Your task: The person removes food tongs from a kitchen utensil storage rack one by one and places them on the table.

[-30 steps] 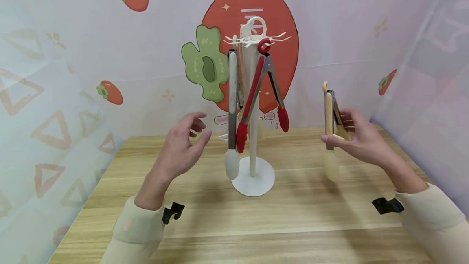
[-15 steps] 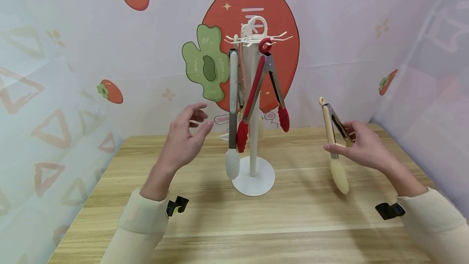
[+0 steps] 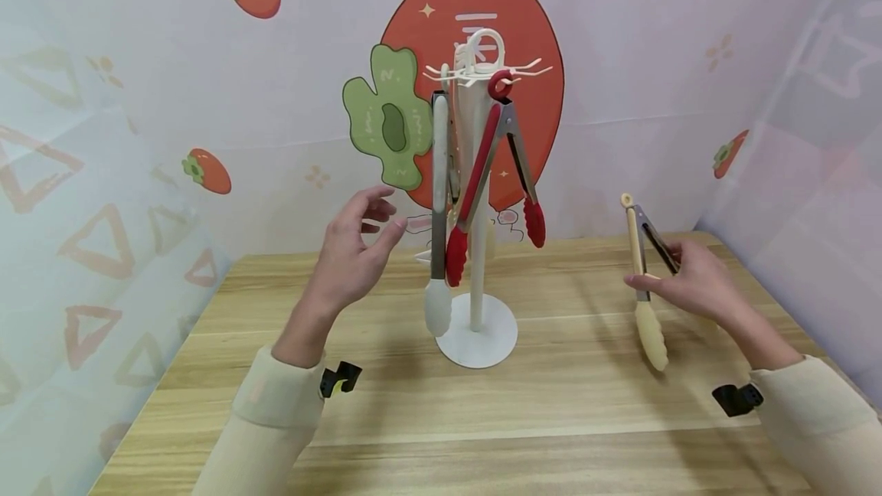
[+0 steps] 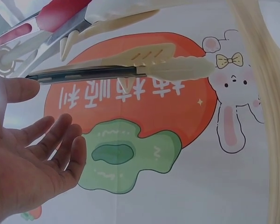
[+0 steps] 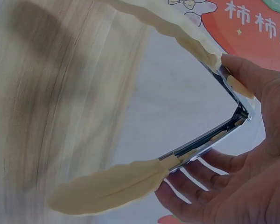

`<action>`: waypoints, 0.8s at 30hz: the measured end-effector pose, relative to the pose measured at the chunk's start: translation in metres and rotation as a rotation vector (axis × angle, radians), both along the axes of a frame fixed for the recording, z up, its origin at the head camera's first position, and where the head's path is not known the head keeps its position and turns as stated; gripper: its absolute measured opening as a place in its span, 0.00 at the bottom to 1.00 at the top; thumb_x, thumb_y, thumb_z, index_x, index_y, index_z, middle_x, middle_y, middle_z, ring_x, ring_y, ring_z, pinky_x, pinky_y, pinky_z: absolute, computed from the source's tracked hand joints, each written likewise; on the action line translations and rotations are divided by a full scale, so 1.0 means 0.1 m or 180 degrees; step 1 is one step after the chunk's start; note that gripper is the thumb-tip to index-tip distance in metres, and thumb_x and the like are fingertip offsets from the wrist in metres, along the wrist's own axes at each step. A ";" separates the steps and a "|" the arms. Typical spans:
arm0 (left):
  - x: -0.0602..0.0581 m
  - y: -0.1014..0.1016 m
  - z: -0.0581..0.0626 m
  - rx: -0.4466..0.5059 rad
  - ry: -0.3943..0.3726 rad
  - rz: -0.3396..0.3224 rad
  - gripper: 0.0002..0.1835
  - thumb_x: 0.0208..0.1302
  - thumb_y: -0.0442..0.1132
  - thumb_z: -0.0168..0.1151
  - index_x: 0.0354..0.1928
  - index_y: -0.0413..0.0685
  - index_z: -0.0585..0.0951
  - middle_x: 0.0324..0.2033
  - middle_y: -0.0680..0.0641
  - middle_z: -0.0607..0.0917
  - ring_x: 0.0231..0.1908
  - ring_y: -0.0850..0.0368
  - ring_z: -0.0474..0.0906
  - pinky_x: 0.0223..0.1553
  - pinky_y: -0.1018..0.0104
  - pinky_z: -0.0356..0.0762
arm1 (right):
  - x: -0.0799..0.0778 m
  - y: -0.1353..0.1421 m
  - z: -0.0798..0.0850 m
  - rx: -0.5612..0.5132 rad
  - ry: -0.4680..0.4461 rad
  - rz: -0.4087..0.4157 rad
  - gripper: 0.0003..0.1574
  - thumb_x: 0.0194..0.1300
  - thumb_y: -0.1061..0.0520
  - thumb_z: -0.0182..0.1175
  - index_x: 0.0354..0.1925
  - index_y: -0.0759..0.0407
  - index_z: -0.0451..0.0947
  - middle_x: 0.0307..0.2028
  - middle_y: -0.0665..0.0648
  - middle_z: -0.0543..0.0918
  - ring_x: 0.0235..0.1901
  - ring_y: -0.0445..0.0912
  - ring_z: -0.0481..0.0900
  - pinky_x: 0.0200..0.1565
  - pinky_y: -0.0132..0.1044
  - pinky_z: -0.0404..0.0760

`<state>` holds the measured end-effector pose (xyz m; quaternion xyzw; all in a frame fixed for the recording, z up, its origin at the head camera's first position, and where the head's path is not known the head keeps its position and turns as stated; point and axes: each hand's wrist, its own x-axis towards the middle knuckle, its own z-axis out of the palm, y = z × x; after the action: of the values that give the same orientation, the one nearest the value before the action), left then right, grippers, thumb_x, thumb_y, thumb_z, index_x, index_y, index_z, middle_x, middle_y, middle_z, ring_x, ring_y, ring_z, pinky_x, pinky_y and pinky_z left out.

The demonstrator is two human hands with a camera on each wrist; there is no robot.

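Observation:
My right hand [image 3: 692, 282] holds a pair of pale yellow tongs [image 3: 651, 335] to the right of a white rack, thumb on one arm and fingers on the other. In the right wrist view the tongs [image 5: 116, 184] are spread wide, their yellow heads over the wooden table. My left hand [image 3: 354, 255], its fingers loosely bent around nothing, hovers left of the rack. Red tongs [image 3: 475, 174] and white-headed tongs [image 3: 439, 167] hang from the white rack [image 3: 477, 289]. Behind them, other hanging utensils are partly hidden.
The rack's round white base [image 3: 496, 343] stands on a wooden table [image 3: 551, 435]. Several thin hooks [image 3: 530, 70] stick out at its top. A printed cloth wall [image 3: 289, 113] closes off the back, with side walls at left and right.
My right hand has moved right and down, taking the yellow tongs lower and tilting them. The left hand has risen slightly and come a little nearer the rack. The hanging tongs stay in place.

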<state>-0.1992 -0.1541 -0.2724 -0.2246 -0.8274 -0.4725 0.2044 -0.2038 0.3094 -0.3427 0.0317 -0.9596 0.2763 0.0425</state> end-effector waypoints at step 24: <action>-0.07 0.10 0.03 0.0191 0.0009 -0.0074 0.22 0.74 0.41 0.58 0.65 0.40 0.74 0.48 0.43 0.81 0.51 0.50 0.76 0.53 0.51 0.74 | 0.01 0.17 -0.13 0.0381 -0.0559 -0.0399 0.57 0.56 0.24 0.66 0.43 0.78 0.64 0.38 0.74 0.68 0.33 0.61 0.69 0.29 0.48 0.70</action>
<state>-0.2062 -0.1445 -0.2691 -0.2286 -0.8099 -0.4992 0.2066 -0.2028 0.3269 -0.3557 -0.0502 -0.9745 0.2170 -0.0264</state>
